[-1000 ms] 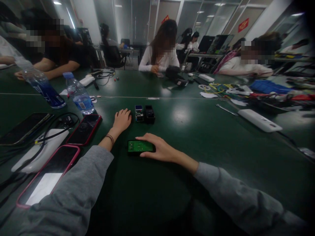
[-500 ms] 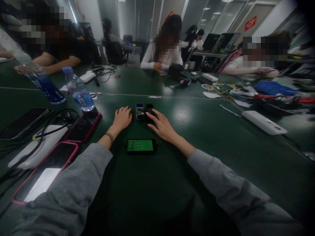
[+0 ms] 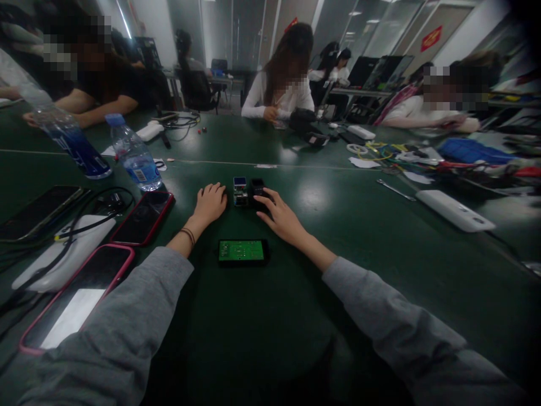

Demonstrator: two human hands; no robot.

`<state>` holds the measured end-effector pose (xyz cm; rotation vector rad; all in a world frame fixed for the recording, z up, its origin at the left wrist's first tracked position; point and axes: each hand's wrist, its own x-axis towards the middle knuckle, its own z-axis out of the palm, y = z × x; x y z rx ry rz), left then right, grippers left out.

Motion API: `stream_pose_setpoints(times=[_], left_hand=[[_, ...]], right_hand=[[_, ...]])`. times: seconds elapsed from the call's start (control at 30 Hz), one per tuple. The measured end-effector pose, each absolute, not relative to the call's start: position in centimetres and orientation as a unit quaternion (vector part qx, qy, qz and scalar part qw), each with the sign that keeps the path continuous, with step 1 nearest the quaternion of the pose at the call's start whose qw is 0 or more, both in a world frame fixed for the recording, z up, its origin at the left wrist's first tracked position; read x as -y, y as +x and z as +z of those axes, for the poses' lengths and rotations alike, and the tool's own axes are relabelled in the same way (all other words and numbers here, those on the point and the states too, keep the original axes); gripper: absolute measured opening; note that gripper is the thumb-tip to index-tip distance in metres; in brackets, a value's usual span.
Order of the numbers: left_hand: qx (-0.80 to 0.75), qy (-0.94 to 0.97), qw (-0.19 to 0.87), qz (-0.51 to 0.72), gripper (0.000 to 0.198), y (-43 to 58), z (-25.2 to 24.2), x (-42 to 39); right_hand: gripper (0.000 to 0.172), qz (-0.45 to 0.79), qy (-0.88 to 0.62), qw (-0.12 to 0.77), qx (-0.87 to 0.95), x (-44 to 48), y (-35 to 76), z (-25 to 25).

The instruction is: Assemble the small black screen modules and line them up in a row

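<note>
A green circuit board in a black frame (image 3: 242,251) lies flat on the dark green table (image 3: 304,316) in front of me, with no hand on it. Just beyond it stand two small blocks side by side: one with a blue top (image 3: 239,190) and a black one (image 3: 257,192). My right hand (image 3: 282,217) reaches to the black block, its fingers curled around it. My left hand (image 3: 210,204) rests knuckles up on the table, fingers curled under, just left of the blue-topped block and not touching it.
Left of me lie several phones (image 3: 143,217), a white power bank (image 3: 63,251) with black cables, and two water bottles (image 3: 133,160). A white bar-shaped device (image 3: 455,210) and a tangle of wires (image 3: 393,155) sit at the right. Other people sit around the far side.
My right hand let go of the green board, moved forward and closed its fingers around the black block. My left hand stayed where it was.
</note>
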<state>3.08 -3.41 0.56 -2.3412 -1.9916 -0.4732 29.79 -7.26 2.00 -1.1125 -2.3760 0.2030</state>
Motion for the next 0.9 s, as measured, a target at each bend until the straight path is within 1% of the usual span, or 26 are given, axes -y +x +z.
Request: stream_pose_setpoints(times=[0.17,0.9], left_hand=[[0.64,-0.753,0.015,-0.151,0.046,3.11,0.61,3.44],[0.642,-0.751,0.019,-0.15,0.046,3.14,0.5,3.32]], right_hand=[[0.045,0.074,-0.408,0.264,0.871,7.11,29.83,1.76],[0.041,0.073,-0.411,0.265,0.869,6.92,29.86,1.41]])
